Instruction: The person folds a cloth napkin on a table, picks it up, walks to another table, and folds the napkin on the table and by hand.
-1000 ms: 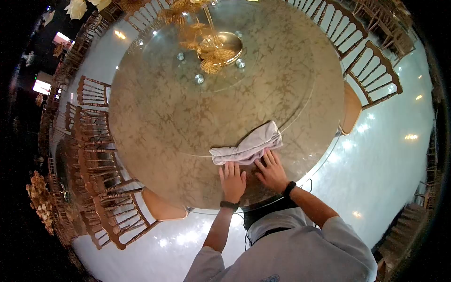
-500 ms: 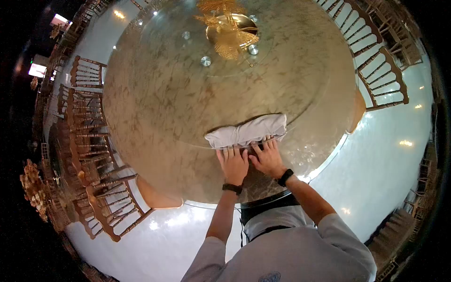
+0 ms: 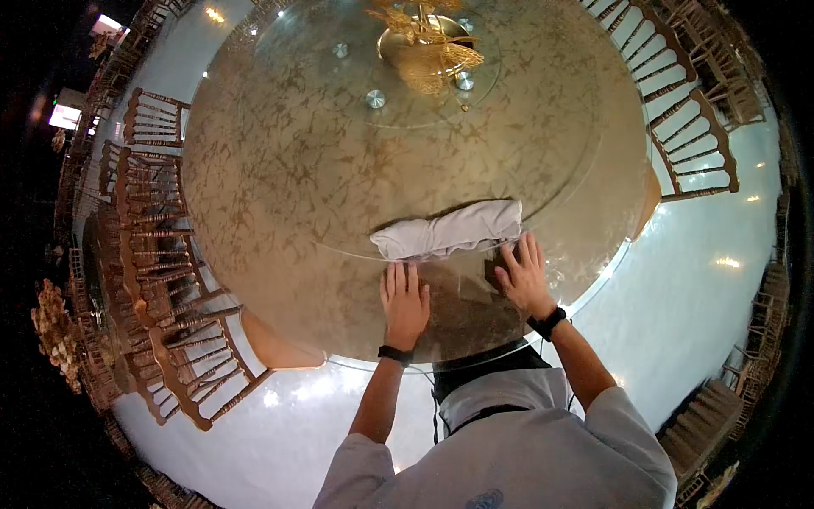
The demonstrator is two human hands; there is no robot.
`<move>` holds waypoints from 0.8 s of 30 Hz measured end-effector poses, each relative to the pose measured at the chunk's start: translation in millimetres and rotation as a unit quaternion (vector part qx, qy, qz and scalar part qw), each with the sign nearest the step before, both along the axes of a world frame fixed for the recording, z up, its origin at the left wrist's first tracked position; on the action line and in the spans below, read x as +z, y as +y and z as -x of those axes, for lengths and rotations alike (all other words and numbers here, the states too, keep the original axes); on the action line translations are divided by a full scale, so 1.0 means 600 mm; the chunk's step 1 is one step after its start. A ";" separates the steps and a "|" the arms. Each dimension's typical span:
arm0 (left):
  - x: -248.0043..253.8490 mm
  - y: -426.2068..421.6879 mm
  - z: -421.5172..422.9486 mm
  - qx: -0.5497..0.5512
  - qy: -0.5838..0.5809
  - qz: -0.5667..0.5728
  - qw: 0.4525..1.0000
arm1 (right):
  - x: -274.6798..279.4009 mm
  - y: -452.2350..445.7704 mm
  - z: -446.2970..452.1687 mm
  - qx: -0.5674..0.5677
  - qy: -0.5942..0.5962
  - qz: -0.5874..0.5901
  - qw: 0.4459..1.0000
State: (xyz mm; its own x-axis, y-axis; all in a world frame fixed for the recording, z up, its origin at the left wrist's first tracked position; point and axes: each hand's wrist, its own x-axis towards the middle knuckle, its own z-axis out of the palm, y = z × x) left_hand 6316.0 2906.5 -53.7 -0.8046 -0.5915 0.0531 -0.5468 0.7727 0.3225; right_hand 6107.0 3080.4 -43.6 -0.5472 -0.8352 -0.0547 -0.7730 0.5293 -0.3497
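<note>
A pale, rolled-up cloth [image 3: 449, 231] lies across the near edge of the round glass turntable [image 3: 339, 170]. Just below its left end is my left hand [image 3: 406, 303], palm down with the fingers stretched forward. My right hand [image 3: 526, 282] reaches toward the roll's right end, fingers extended and slightly apart. Neither hand grips anything. Whether the fingertips touch the cloth or only the glass rim beside it, I cannot tell. Both wrists wear dark bands.
The round marbled table [image 3: 254, 280] fills the middle. A gold centrepiece [image 3: 428, 51] stands at its far side, with several metal discs [image 3: 376, 99] around it under the glass. Wooden spindle-back chairs [image 3: 182, 356] stand at the left, others [image 3: 694, 144] at the right.
My hands have spread apart, the left moving slightly left and the right moving right toward the roll's end. The cloth stays in nearly the same place. The view has shifted a little.
</note>
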 end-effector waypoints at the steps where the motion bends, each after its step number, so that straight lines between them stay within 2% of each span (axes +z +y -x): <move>1: 0.004 0.000 0.002 0.002 -0.022 -0.007 1.000 | 0.002 -0.008 0.002 0.013 0.008 0.000 1.000; 3: 0.005 -0.001 0.006 0.007 -0.047 -0.015 0.999 | -0.002 -0.019 0.005 0.029 0.013 -0.002 1.000; 9: -0.002 -0.007 0.049 0.048 -0.030 0.022 0.998 | -0.024 -0.028 0.007 0.046 0.024 -0.010 0.999; 11: -0.015 -0.007 0.059 0.077 0.021 0.040 0.996 | -0.022 -0.029 0.006 0.048 0.007 -0.054 0.997; 14: -0.024 -0.015 0.081 0.097 0.034 0.075 0.992 | -0.025 -0.026 0.001 0.055 0.019 -0.022 0.998; 17: -0.036 -0.029 0.098 0.121 0.038 0.081 0.989 | -0.003 -0.030 -0.010 0.073 -0.016 -0.050 0.996; 24: -0.038 -0.022 0.084 0.116 0.032 0.071 0.990 | -0.014 -0.038 -0.052 0.144 -0.032 -0.062 0.987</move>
State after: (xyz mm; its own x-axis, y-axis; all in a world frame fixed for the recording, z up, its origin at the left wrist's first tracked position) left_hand 6265.3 2893.6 -76.2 -0.6405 -0.7429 0.1946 -0.6970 0.6687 0.2588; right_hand 6138.5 3057.9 -51.8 -0.2797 -0.9405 -0.1927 -0.8766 0.3321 -0.3483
